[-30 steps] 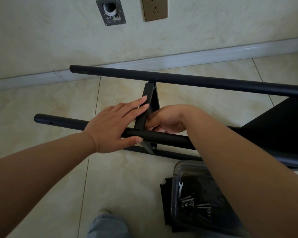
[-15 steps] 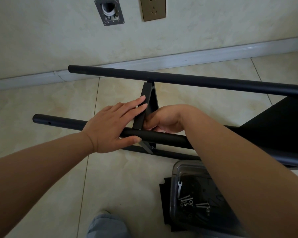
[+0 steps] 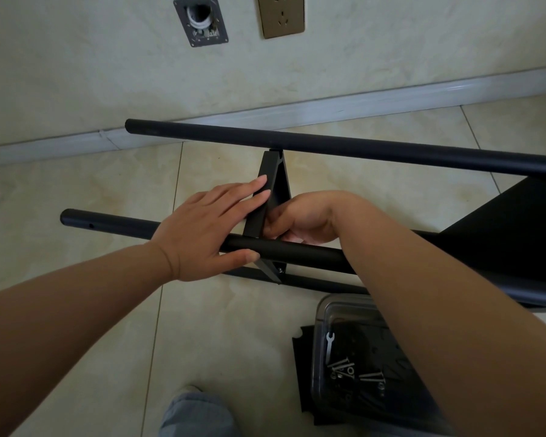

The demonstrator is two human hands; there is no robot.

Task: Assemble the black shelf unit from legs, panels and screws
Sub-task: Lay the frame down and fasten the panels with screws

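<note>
The shelf unit (image 3: 375,146) lies sideways on the floor; your left hand (image 3: 202,231) rests flat-fingered on its panel (image 3: 265,197), your right hand (image 3: 303,219) curls behind it, contents unseen, so slackening could shift the holes.

Head camera looks steeply down, close over the floor (image 3: 76,190) by the wall (image 3: 76,74).

Left hand (image 3: 202,230) lay flat, fingers extended, thumb spread. Right hand (image 3: 303,220) was curled, fingertips hidden.
</note>
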